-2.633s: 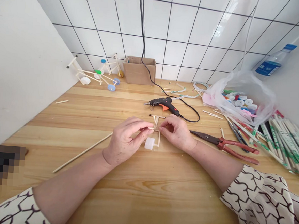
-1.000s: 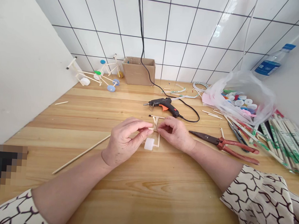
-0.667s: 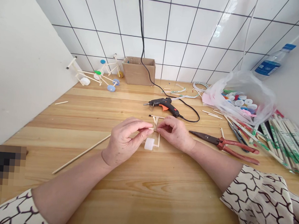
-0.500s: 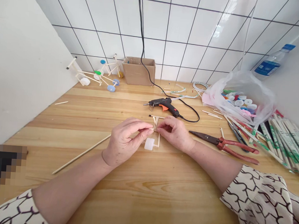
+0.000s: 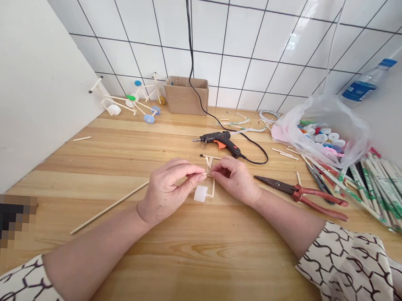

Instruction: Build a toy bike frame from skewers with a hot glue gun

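Note:
Between my hands is a small frame of thin wooden sticks (image 5: 213, 188), with a white bottle cap (image 5: 200, 193) on its near side and a dark-tipped stick at its far side. My left hand (image 5: 171, 187) pinches a part of the frame with thumb and forefinger. My right hand (image 5: 235, 178) is closed on the frame's other side, its fingertips close to the left ones. The fingers hide the exact joint they hold. A long wooden stick (image 5: 109, 207) lies on the table, its far end behind my left hand.
Beyond my hands lies a black glue gun (image 5: 220, 140) with its cord. Red-handled pliers (image 5: 301, 194) rest at right, near a plastic bag of caps (image 5: 326, 136) and wrapped chopsticks (image 5: 387, 191). A cardboard box (image 5: 186, 96) and stick-and-cap models (image 5: 132, 102) stand at the back.

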The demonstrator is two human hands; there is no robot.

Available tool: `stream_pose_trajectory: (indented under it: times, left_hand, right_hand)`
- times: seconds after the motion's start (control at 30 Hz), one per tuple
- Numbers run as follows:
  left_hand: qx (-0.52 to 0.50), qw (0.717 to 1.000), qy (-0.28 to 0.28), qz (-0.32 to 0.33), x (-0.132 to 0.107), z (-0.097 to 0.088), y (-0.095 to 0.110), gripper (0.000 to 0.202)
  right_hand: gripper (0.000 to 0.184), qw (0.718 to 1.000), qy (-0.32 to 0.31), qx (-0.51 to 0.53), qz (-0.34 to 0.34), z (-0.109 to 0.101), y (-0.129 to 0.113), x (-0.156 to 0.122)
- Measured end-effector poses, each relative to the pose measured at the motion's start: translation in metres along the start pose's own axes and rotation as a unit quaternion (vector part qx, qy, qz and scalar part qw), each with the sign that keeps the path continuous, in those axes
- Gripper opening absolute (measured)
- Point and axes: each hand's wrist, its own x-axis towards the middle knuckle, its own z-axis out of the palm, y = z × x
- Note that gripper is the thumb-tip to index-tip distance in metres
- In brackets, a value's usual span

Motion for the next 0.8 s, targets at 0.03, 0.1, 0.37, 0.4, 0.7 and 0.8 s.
stream_pose_trajectory:
  times: [0.03,0.1,0.37,0.4,0.7,0.8]
  left_hand:
    - [0.0,1.0,0.0,-0.001,-0.0001,0.0,0.0001,0.005]
    - [-0.001,1.0,0.0,-0.005,-0.0004,-0.0002,0.0007,0.005]
    - [-0.005,1.0,-0.001,-0.003,0.0001,-0.001,0.0009,0.005]
    - [-0.005,1.0,0.0,-0.003,0.0002,-0.001,0.0008,0.005]
    - [-0.001,1.0,-0.001,-0.003,-0.0004,-0.0007,0.0021,0.006]
    - [-0.001,1.0,-0.001,-0.005,-0.0005,-0.0006,0.0018,0.006]
  right_hand:
    - [0.011,1.0,-0.001,0.0,0.0,-0.0001,0.0,0.0]
    - [0.012,1.0,-0.002,0.0,0.0,-0.0004,-0.0002,-0.0001]
    - [0.012,1.0,0.0,-0.002,-0.004,-0.0005,-0.0001,0.0]
    - [0.012,1.0,0.0,-0.002,-0.004,-0.0006,-0.0002,0.0]
    - [0.011,1.0,0.0,-0.002,-0.004,-0.0005,0.0009,-0.0006]
    - [0.011,1.0,-0.001,-0.004,-0.001,-0.0009,0.0,-0.0006]
